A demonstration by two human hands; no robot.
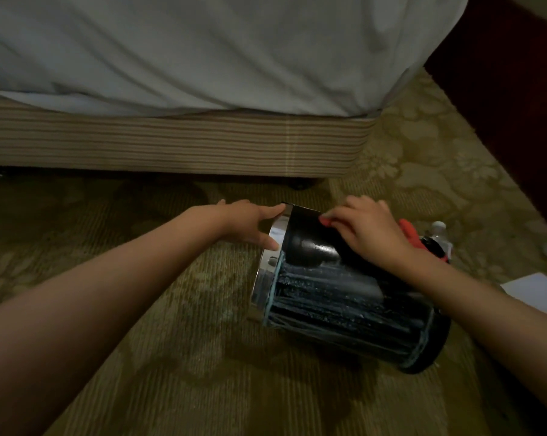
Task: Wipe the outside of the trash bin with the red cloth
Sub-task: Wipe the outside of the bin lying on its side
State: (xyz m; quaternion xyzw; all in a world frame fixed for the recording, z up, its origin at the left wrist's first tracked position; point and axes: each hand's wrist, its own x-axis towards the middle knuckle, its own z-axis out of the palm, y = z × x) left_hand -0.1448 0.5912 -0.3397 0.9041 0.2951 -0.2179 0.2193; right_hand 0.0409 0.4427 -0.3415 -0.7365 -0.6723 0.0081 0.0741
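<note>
One bin (344, 303) — carpet (171, 357) beside bed (203, 58)

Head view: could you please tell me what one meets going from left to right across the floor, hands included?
In order: left hand, right hand, red cloth, water bottle, white paper. The trash bin overlaps several, so I omit it.

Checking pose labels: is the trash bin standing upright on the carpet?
No, the trash bin lies on its side on the carpet, left hand at its rim, right hand holding the red cloth.
</note>
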